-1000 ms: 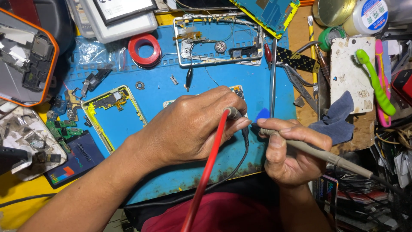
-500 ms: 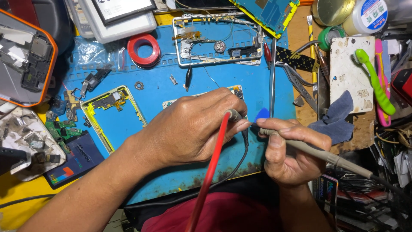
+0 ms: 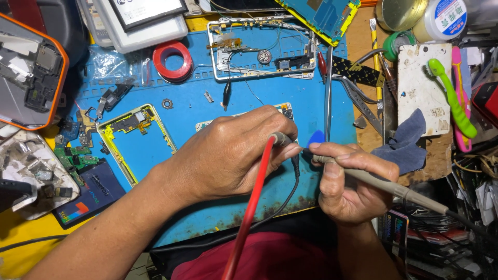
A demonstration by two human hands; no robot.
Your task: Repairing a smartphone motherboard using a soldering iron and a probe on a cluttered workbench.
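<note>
Fingers of the left hand (image 3: 228, 155) pinch the red probe (image 3: 249, 212); right hand (image 3: 353, 181) fingers close around the grey probe (image 3: 378, 182), tips nearly touching over the blue mat (image 3: 197, 114).

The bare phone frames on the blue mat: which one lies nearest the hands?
The yellow-edged phone frame, beside the left hand; the silver phone frame lies farther up.

left hand (image 3: 233, 153) curled, right hand (image 3: 353, 181) pinching
</note>
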